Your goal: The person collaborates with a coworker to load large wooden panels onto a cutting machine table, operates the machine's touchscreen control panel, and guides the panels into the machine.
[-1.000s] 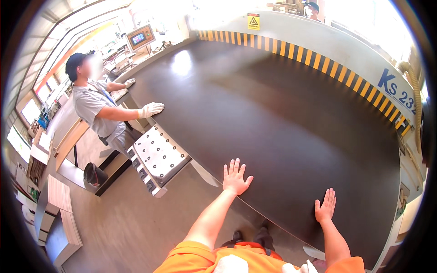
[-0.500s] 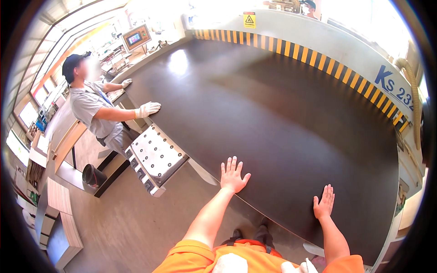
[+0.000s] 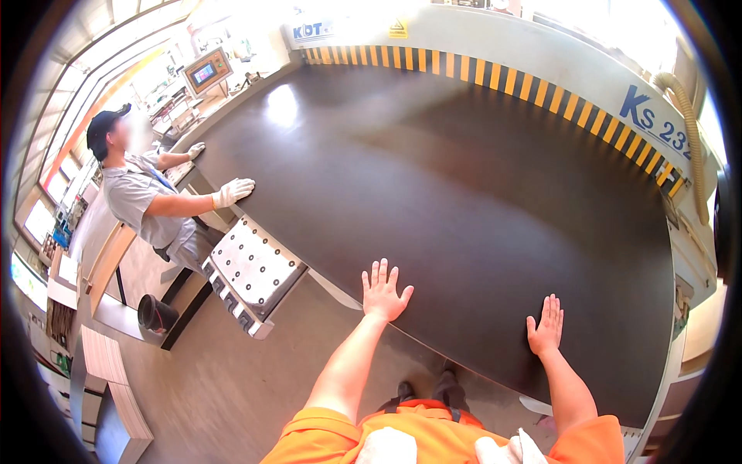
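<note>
Currently, we are resting our left hand (image 3: pixel 384 291), fingers spread, and right hand (image 3: pixel 546 326), fingers nearly together, on the dark panel (image 3: pixel 464 205) before the striped beam (image 3: pixel 533 58); flat palms should be steadying it best. Along the beam, we are seeing blue lettering (image 3: pixel 311 30), a yellow warning label (image 3: pixel 398 29), then larger blue lettering (image 3: pixel 651 120).

Grey-brown flr (image 3: pixel 228 379), w/ bright windows (image 3: pixel 40 222) at L.
</note>
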The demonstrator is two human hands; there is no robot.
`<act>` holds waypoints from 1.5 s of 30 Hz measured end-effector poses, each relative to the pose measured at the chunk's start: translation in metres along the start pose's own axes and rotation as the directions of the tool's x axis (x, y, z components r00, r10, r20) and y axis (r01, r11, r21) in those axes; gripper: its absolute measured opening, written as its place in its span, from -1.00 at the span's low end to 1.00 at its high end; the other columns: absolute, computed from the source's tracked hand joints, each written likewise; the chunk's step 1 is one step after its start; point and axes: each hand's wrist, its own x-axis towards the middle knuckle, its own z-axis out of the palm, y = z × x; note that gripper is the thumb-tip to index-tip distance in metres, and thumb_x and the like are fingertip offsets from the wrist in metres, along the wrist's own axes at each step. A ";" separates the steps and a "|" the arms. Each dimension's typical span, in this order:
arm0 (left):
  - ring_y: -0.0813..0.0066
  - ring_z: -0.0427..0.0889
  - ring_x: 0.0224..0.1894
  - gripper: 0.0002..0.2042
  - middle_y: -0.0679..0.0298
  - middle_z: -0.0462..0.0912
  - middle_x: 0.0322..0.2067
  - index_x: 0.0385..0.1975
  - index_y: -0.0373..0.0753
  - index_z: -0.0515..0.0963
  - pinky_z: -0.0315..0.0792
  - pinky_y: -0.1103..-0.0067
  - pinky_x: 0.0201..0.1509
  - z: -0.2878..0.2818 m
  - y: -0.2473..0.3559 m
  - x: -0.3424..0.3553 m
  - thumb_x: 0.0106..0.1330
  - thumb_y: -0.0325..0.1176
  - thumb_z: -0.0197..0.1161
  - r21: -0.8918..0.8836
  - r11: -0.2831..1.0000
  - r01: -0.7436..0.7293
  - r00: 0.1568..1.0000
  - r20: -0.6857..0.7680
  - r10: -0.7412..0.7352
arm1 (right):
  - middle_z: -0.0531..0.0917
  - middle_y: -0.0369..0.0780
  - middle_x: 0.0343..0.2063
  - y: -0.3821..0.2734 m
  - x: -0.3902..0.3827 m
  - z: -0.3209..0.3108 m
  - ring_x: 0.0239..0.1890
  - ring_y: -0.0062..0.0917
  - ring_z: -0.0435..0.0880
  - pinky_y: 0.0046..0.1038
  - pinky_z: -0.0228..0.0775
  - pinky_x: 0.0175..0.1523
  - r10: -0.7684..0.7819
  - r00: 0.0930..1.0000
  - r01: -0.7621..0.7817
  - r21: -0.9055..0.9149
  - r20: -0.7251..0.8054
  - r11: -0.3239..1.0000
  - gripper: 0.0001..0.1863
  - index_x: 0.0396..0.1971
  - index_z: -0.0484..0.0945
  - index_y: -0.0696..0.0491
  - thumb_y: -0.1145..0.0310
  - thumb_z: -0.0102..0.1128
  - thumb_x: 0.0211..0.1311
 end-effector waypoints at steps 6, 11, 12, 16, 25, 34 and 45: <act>0.30 -0.32 0.52 -0.26 0.21 -0.19 0.48 0.42 -0.10 0.07 -0.45 0.23 0.51 -0.003 0.003 0.001 0.36 0.26 -0.21 -0.004 1.000 0.003 1.000 0.025 -0.003 | -0.01 -0.07 0.43 0.002 0.000 0.000 0.50 -0.26 -0.15 -0.21 -0.34 0.52 -0.001 1.000 0.001 0.002 -0.010 1.000 -0.19 0.39 -0.02 0.16 0.07 0.03 0.27; 0.26 -0.38 0.52 -0.24 0.14 -0.26 0.48 0.44 -0.20 -0.02 -0.48 0.16 0.50 0.002 0.005 0.005 0.39 0.22 -0.26 0.012 1.000 -0.005 1.000 0.012 0.005 | -0.02 -0.10 0.44 0.000 0.007 0.004 0.50 -0.29 -0.16 -0.22 -0.35 0.52 0.005 1.000 -0.005 -0.023 -0.003 1.000 -0.20 0.40 -0.03 0.15 0.04 -0.02 0.30; 0.27 -0.37 0.52 -0.24 0.14 -0.26 0.48 0.43 -0.22 -0.02 -0.46 0.17 0.50 0.002 0.012 0.006 0.39 0.22 -0.26 0.003 0.999 -0.035 0.999 0.018 0.035 | -0.03 -0.10 0.44 0.001 0.008 0.003 0.50 -0.29 -0.16 -0.23 -0.36 0.52 0.001 1.000 -0.001 -0.036 -0.006 0.999 -0.21 0.40 -0.04 0.15 0.03 -0.04 0.31; 0.29 -0.39 0.52 -0.22 0.16 -0.28 0.48 0.43 -0.26 -0.04 -0.45 0.22 0.51 0.000 0.039 0.000 0.40 0.24 -0.30 0.011 0.992 -0.129 0.989 0.075 0.128 | -0.06 -0.12 0.45 0.003 0.009 0.006 0.51 -0.32 -0.19 -0.25 -0.40 0.52 0.008 1.000 -0.008 -0.048 0.008 0.999 -0.21 0.41 -0.06 0.13 0.00 -0.09 0.34; 0.30 -0.47 0.52 -0.18 0.14 -0.38 0.48 0.44 -0.25 -0.05 -0.53 0.22 0.50 0.001 0.038 -0.005 0.37 0.30 -0.30 0.016 0.990 -0.139 0.988 0.071 0.138 | -0.05 -0.15 0.45 0.006 0.006 0.011 0.50 -0.33 -0.16 -0.25 -0.35 0.52 0.008 1.000 -0.008 -0.096 -0.002 0.995 -0.23 0.41 -0.04 0.11 0.00 -0.10 0.35; 0.31 -0.47 0.52 -0.19 0.17 -0.38 0.48 0.43 -0.23 -0.02 -0.51 0.23 0.51 0.003 0.039 -0.004 0.37 0.29 -0.28 0.029 0.991 -0.133 0.991 0.037 0.132 | -0.03 -0.16 0.45 0.005 0.007 0.009 0.50 -0.33 -0.14 -0.26 -0.31 0.52 0.008 1.000 -0.008 -0.107 -0.001 0.994 -0.24 0.41 -0.03 0.11 0.01 -0.11 0.36; 0.25 -0.23 0.51 -0.25 0.14 -0.15 0.47 0.39 -0.24 0.11 -0.32 0.27 0.52 0.010 0.033 -0.004 0.38 0.23 -0.19 -0.011 0.986 -0.166 0.984 -0.064 0.165 | 0.00 -0.14 0.44 0.003 0.007 0.007 0.49 -0.30 -0.11 -0.25 -0.29 0.51 -0.010 1.000 0.007 -0.104 -0.028 0.995 -0.25 0.40 -0.01 0.12 0.03 -0.08 0.34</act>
